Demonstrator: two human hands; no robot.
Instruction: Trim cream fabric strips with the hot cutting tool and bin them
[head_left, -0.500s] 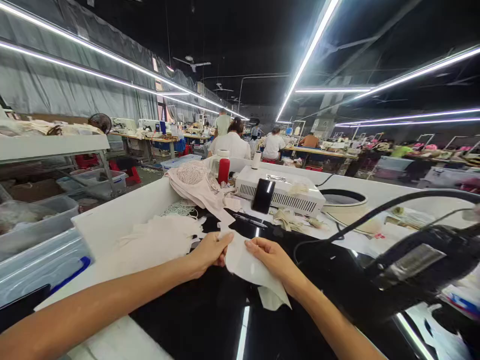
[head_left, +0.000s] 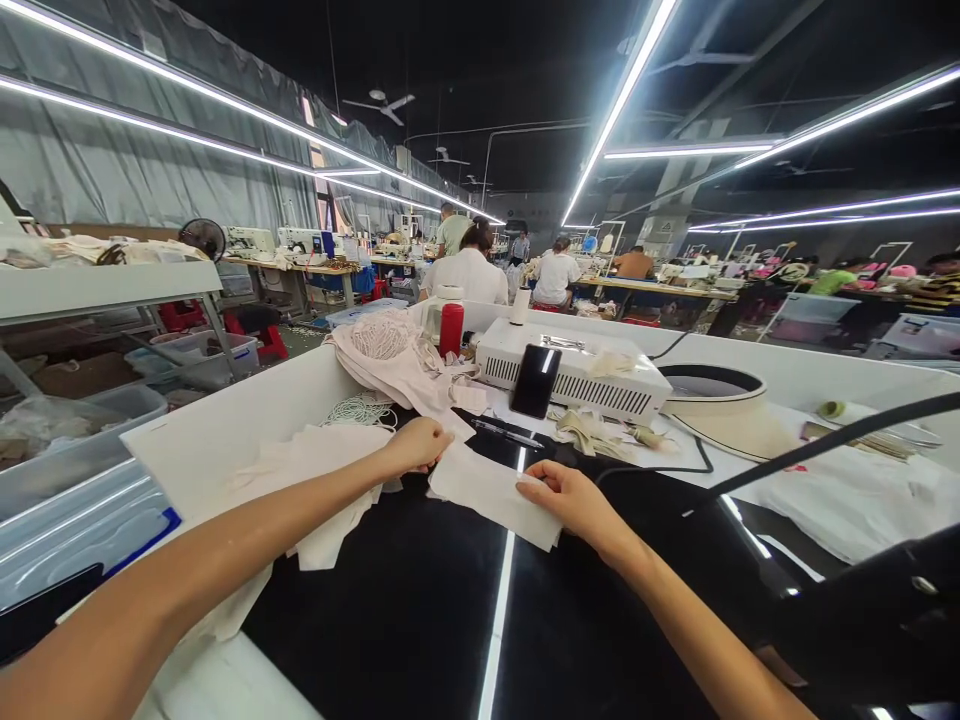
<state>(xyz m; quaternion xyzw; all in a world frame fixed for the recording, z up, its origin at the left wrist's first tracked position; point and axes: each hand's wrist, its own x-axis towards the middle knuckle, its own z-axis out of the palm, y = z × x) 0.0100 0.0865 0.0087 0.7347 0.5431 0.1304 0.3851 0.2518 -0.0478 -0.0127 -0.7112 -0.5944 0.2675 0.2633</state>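
1. The white cloth piece [head_left: 487, 495] lies stretched at a slant above the middle of the glossy black counter [head_left: 405, 620], between your two hands.
2. Your left hand [head_left: 416, 447] has its fingers curled and pressed together, pinching the cloth's upper left corner; what sits beneath the fingertips is hidden.
3. Your right hand [head_left: 574, 505] pinches the cloth near its upper edge, thumb on top and fingers bent behind, their undersides out of sight.
4. Compared with the earlier frame, your hands are farther apart, the left one nearer the pale pink garment [head_left: 394, 355]. The cloth looks flatter, and the folded flap at its lower right is gone from view.
5. Just beyond the cloth lies a pen [head_left: 508, 433]; behind that, a dark phone [head_left: 535, 381] leans against a white vented box [head_left: 574, 365].
6. To your left, more white cloth pieces [head_left: 319, 550] spread beside your forearm.
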